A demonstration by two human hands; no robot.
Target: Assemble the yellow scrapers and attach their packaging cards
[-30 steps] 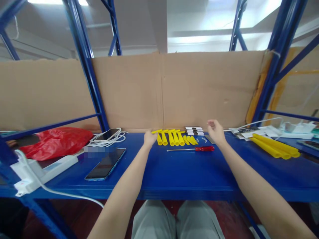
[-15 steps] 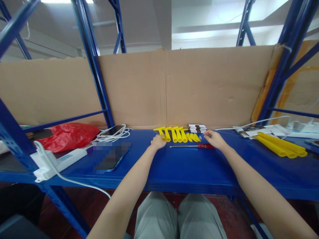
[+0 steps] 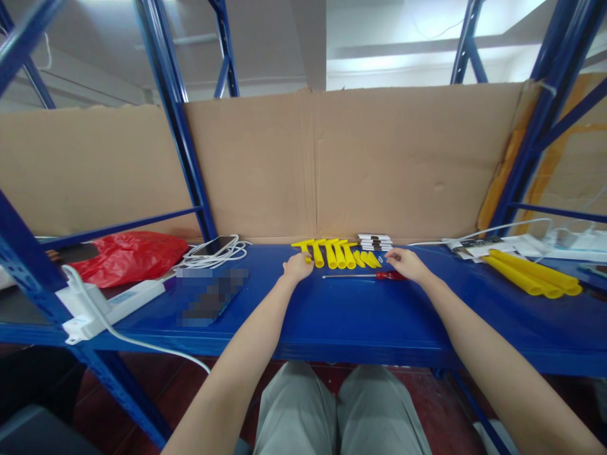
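My left hand (image 3: 298, 268) is closed around the lower end of the leftmost yellow T-shaped plastic piece (image 3: 302, 244). Several more such yellow T-shaped pieces (image 3: 339, 254) lie in a row to its right. Beyond the row are small yellow wedge-like pieces (image 3: 367, 259) and a stack of white-and-dark packets (image 3: 374, 242). My right hand (image 3: 406, 263) hovers at the right of these, thumb and fingertips pinched together; whatever is between them is too small to make out. Below the row lies a screwdriver (image 3: 351, 276) with a red handle, its end partly under my right hand.
Yellow tubes (image 3: 535, 278) lie at the right beside papers (image 3: 478, 248) and a cable. To the left are a blurred-out dark flat object (image 3: 213, 300), coiled white cable (image 3: 222, 256), a power strip (image 3: 137, 300) and a red plastic bag (image 3: 135, 256). Cardboard (image 3: 403, 164) walls the back.
Both hands stay almost in place. The left fingers shift slightly at the leftmost yellow piece, and the view tilts a little.
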